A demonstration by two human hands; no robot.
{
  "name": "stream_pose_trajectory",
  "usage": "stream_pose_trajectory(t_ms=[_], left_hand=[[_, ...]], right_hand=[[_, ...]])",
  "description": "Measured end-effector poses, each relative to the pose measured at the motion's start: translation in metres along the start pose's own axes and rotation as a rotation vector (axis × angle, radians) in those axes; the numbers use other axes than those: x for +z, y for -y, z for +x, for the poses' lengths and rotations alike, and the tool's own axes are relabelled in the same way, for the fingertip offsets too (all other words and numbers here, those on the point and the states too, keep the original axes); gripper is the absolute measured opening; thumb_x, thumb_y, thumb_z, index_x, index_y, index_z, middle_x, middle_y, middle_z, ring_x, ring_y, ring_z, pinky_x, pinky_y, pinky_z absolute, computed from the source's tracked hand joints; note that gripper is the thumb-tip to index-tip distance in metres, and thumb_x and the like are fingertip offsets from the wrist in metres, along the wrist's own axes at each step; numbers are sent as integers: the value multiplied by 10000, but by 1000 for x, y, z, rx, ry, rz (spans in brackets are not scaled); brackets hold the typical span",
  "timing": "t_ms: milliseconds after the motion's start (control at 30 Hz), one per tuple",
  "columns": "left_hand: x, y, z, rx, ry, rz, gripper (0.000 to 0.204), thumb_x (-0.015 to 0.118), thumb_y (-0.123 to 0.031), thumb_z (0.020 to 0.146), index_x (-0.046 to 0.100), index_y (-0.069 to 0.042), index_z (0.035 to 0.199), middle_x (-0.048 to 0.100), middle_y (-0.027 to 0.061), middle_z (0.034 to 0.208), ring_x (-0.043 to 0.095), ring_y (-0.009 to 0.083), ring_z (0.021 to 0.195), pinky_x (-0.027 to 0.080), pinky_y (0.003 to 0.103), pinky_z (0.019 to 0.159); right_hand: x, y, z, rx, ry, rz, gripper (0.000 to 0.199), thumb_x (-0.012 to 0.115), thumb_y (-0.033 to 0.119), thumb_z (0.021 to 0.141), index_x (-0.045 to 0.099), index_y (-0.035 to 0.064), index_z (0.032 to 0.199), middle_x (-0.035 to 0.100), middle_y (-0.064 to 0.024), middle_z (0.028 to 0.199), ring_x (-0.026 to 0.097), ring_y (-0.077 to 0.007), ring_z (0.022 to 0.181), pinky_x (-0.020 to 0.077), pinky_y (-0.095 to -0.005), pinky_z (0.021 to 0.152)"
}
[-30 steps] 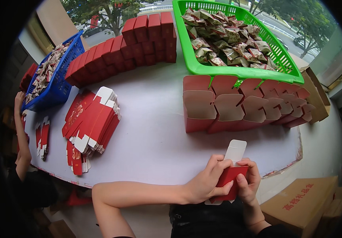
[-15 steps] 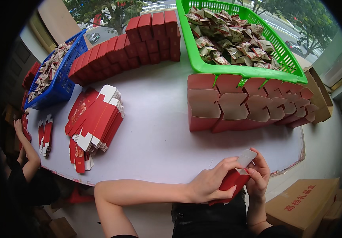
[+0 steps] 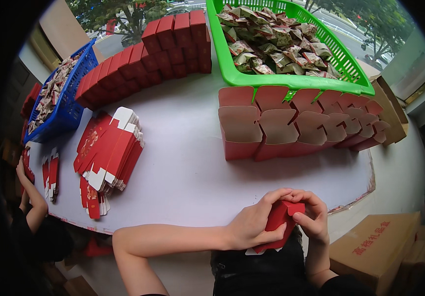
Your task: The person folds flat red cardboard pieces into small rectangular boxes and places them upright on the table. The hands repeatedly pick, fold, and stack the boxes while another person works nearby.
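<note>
A small red carton [image 3: 277, 224] is held between both my hands, close to my body at the table's front edge. My left hand [image 3: 254, 222] wraps the carton's left side, its thumb lying across the red face. My right hand [image 3: 313, 214] closes round the other end, with the thumb on a red flap and the fingers over the top. White flaps show at the carton's lower end. Whether anything is inside it is hidden. Flat unfolded red cartons [image 3: 111, 153] lie in a stack to the left.
Open red boxes [image 3: 242, 133] stand in rows before a green basket [image 3: 291, 85] of small wrapped packets. Closed red boxes [image 3: 138, 66] are stacked at the back, beside a blue basket [image 3: 76, 98] of packets. A co-worker's arm [image 3: 36, 197] is at far left; a cardboard box [image 3: 375, 246] stands lower right.
The carton's raised pale end flap is now folded down, and my right fingers have come over that end. The whole view has shifted slightly, so the table's things sit further left.
</note>
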State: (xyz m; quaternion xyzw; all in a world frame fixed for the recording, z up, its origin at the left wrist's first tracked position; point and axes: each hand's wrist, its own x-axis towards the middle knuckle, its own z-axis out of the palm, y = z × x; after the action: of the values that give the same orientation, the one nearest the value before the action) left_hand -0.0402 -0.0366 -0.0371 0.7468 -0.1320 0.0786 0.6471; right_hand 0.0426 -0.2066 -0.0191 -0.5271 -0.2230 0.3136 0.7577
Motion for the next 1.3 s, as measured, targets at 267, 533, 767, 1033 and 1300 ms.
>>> stream_pose_trajectory(t_ms=[267,533,767,1033,1300], left_hand=[[2,-2,4,112,62,61,746,648,-129,766,209,-50,1364,433,190,1228,571,345,924,529,358,720],[-3,-8,4,67,87,64,746,693,-88,752,267,-65,1365,445,179,1231,545,326,1021,491,372,830],[-2,-1,6,117,34,-19,530,688,-34,742,397,-84,1182,436,151,1218,483,271,1092,469,359,877],[-2,-9,5,56,106,37,510,692,-117,786,389,-58,1192,341,155,1267,579,180,771,508,284,655],[-7,-15,7,-269,-187,-201,163,392,-119,950,484,-30,1051,580,94,949,548,128,665,458,278,622]], right_hand=[[-5,-3,1,31,-79,230,174,583,-69,769,565,5,926,595,-150,1016,578,-192,911,462,-303,843],[-7,-8,2,-64,-57,127,113,598,-39,780,580,20,874,584,-184,1044,572,-213,939,460,-341,859],[-8,-10,2,-243,67,-68,166,607,0,788,626,-19,951,534,-250,1148,549,-274,1028,438,-376,908],[-33,33,-4,111,376,-487,466,724,6,741,539,-17,1168,534,-146,1085,525,-189,954,448,-279,804],[-43,33,-1,-124,188,-243,447,683,-101,667,517,33,1060,466,-141,1107,500,-214,1003,418,-318,880]])
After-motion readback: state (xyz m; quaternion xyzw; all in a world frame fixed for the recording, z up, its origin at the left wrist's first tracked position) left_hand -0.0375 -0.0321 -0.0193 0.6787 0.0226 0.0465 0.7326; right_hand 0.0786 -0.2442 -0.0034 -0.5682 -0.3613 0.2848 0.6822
